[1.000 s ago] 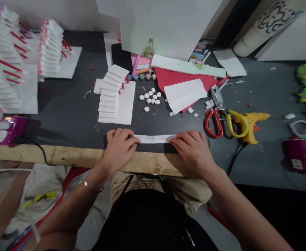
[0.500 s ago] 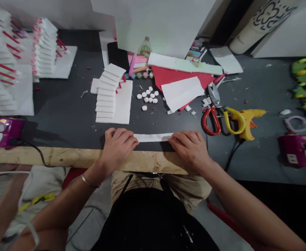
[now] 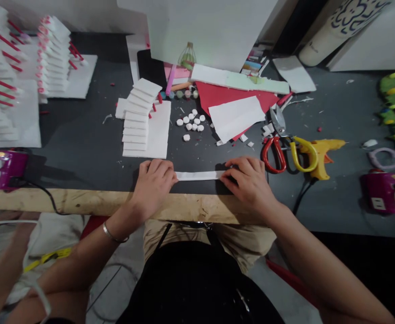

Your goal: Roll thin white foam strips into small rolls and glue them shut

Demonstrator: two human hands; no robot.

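A narrow white strip lies level near the table's front edge, stretched between my two hands. My left hand has its fingers closed on the strip's left end. At the right end, my right hand pinches the strip between thumb and fingers. Beyond the strip stands a small stepped white model with short red posts on a white base. To its right lie several small white round pieces. A white paper sheet rests over red paper.
Scissors with red and yellow handles lie by a yellow glue gun on the right. Larger stepped models stand at the left. Purple power boxes sit at both sides. Another person's arm shows at lower left.
My right hand has lifted a little, its knuckles raised and its thumb now apart from the palm. The fingers of my left hand have moved slightly up and are more bunched at the strip's end.
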